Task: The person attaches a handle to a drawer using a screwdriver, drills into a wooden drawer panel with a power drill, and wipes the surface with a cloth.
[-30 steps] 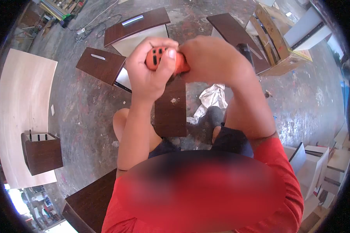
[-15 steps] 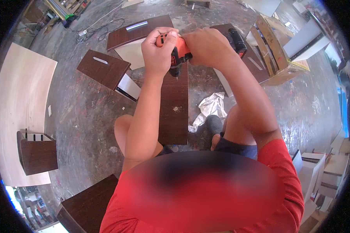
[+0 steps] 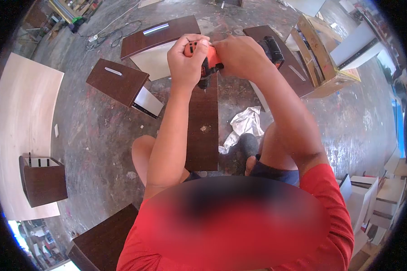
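An orange and black cordless drill point(image 3: 212, 58) is held over the far part of a dark brown wooden panel point(image 3: 202, 149). My right hand point(image 3: 240, 55) wraps around its handle, and the black battery point(image 3: 272, 52) sticks out to the right. My left hand point(image 3: 187, 58) is closed on the rear of the drill body. The chuck points down at the panel with a thin bit in it; whether the tip touches the wood I cannot tell. A small patch of pale wood shavings point(image 3: 205, 128) lies on the panel nearer to me.
Dark brown drawers lie about the floor: one at the left point(image 3: 117, 81), another behind it point(image 3: 160, 38). A white cloth point(image 3: 244, 124) is by my right foot. A cardboard box point(image 3: 319, 54) stands at the right, and a pale plywood sheet point(image 3: 25, 108) at the far left.
Both hands still hold the drill in nearly the same place over the panel. The view has shifted very slightly.
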Demonstrator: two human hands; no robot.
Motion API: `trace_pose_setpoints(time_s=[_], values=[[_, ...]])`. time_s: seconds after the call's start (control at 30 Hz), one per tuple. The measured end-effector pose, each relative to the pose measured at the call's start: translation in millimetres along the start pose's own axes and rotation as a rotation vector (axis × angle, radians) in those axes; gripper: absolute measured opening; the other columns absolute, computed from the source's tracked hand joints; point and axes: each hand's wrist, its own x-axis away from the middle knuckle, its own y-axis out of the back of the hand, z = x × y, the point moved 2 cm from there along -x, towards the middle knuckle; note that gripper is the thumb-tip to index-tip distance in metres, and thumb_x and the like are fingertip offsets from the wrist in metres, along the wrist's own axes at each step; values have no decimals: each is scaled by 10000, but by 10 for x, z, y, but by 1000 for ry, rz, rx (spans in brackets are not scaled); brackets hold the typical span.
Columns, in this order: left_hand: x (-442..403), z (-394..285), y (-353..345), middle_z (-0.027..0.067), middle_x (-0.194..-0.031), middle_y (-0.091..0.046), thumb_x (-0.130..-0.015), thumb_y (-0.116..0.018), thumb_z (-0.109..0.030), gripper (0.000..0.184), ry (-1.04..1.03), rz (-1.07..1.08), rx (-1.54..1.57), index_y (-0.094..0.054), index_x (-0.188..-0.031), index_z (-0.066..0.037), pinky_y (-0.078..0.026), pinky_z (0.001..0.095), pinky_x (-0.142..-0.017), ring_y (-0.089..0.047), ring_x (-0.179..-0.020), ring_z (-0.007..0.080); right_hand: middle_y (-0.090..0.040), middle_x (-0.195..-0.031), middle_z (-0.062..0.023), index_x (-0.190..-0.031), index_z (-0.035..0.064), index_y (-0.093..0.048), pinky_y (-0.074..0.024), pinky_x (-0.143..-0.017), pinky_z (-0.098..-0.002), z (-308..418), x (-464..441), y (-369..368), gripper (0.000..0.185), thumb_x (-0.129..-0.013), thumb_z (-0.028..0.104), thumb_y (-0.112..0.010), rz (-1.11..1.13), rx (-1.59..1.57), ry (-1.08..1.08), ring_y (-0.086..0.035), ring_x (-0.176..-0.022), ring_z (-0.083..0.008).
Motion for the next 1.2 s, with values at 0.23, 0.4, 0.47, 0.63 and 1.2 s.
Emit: trace_pose_setpoints(time_s=[0.23, 0.4, 0.47, 0.63, 1.2], values=[[11, -36, -38, 73, -936, -766, -961, -727, -127, 148, 6, 27, -4, -745, -1001, 15, -554, 293, -816, -710, -875, 134, -767, -868, -152, -929, 85, -745, -597, -776, -474, -53, 25, -47, 314, -661, 194, -866, -28, -19, 36, -752, -866, -365], [6, -4, -33, 71, -929, -763, -964, -730, -130, 151, 20, 30, -11, -740, -997, 17, -553, 293, -817, -709, -877, 132, -786, -921, -124, -972, 120, -772, -616, -777, -460, -22, 45, 4, 265, -728, 195, -843, -9, 0, 29, -771, -895, -331], [12, -4, -30, 69, -939, -762, -967, -729, -131, 152, 25, 36, 0, -737, -1002, 17, -552, 293, -824, -708, -886, 133, -796, -944, -110, -984, 138, -788, -626, -777, -453, -17, 56, 8, 235, -760, 195, -833, 3, 7, 34, -780, -909, -314], [12, 4, -14, 69, -974, -759, -978, -722, -134, 157, 19, 52, 31, -728, -1016, 18, -547, 287, -849, -706, -920, 133, -796, -947, -110, -975, 146, -787, -621, -769, -447, 13, 47, 11, 222, -764, 189, -836, 6, 13, 12, -779, -909, -308], [24, 18, 74, 43, -968, -736, -992, -714, -188, 185, -15, 91, 65, -719, -1030, -7, -525, 281, -854, -656, -911, 105, -787, -903, -155, -883, 98, -790, -622, -772, -452, 124, 71, 26, 144, -773, 190, -790, 5, 70, 15, -777, -865, -343]])
